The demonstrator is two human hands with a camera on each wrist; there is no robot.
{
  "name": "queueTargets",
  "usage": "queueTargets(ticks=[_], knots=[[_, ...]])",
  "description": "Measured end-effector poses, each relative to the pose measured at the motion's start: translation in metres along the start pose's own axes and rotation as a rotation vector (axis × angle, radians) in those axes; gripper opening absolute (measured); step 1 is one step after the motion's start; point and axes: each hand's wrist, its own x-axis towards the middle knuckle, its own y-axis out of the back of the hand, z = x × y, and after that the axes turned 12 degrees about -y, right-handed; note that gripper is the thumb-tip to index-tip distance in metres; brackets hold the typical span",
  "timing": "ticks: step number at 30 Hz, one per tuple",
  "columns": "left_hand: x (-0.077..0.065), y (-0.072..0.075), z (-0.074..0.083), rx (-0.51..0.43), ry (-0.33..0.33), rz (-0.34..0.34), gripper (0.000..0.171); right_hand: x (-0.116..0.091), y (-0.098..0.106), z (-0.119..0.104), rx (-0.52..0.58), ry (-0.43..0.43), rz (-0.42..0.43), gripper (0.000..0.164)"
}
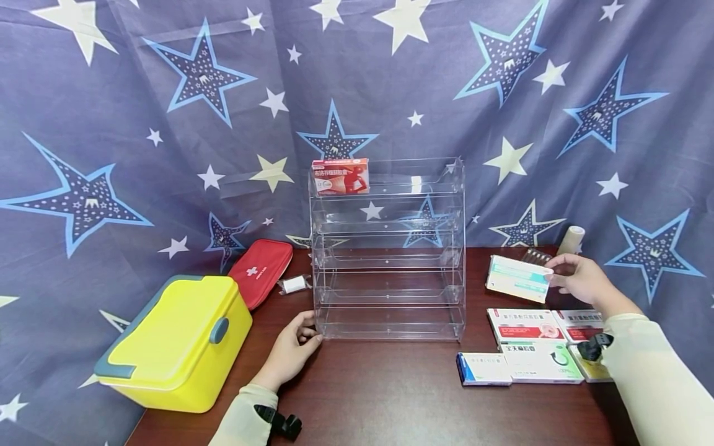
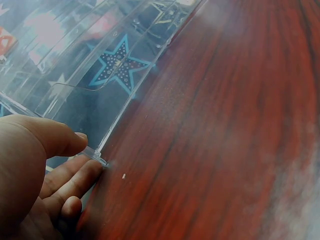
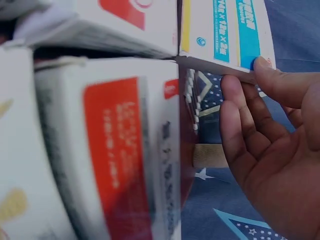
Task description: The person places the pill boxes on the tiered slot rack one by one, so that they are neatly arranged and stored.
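A clear acrylic display rack (image 1: 387,297) with several tiers stands in the middle of the table. My left hand (image 1: 291,350) pinches its lower front left corner; the left wrist view shows the thumb (image 2: 67,140) on one side of the clear edge and the fingers (image 2: 80,180) on the other. To the right, my right hand (image 1: 582,282) holds a white and teal medicine box (image 1: 519,279) by its right end, tilted, behind the other boxes. In the right wrist view, the thumb lies on the printed face of this medicine box (image 3: 227,32), with fingertips under its edge.
A red medicine box (image 1: 340,177) sits on the rack's top tier, at left. Several boxes, including a green-white one (image 1: 538,362) and a blue-white one (image 1: 484,370), lie front right. A blister pack (image 1: 535,256) and beige roll (image 1: 571,238) are behind. Left are a yellow case (image 1: 178,334), red pouch (image 1: 259,272) and small white packet (image 1: 294,284).
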Motion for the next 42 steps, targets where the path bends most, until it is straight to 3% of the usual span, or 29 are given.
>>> queueTargets(ticks=[6, 13, 19, 26, 30, 32, 36, 42], knots=[[0.000, 0.000, -0.001, -0.002, -0.003, 0.001, 0.047, -0.007, 0.011, -0.010, 0.065, 0.061, 0.065, 0.030], [-0.001, 0.000, 0.001, -0.004, -0.009, 0.001, 0.048, -0.019, 0.041, -0.042, 0.305, 0.153, 0.160, 0.023], [0.000, -0.002, 0.000, 0.022, -0.004, 0.015, 0.048, -0.037, 0.070, -0.101, 0.501, 0.159, 0.274, 0.029], [0.000, -0.003, -0.003, 0.028, 0.005, 0.044, 0.050, -0.047, 0.083, -0.186, 0.727, 0.296, 0.271, 0.028], [0.000, -0.001, -0.001, 0.027, 0.016, 0.027, 0.049, -0.047, 0.080, -0.232, 0.726, 0.371, 0.242, 0.029], [0.000, 0.000, 0.000, 0.022, 0.017, 0.015, 0.048, -0.044, 0.075, -0.252, 0.668, 0.390, 0.250, 0.028], [0.000, 0.002, 0.001, 0.005, 0.012, 0.004, 0.047, -0.035, 0.064, -0.285, 0.547, 0.381, 0.267, 0.025], [0.001, 0.000, -0.001, 0.008, 0.006, 0.001, 0.047, -0.019, 0.043, -0.317, 0.484, 0.338, 0.263, 0.022]])
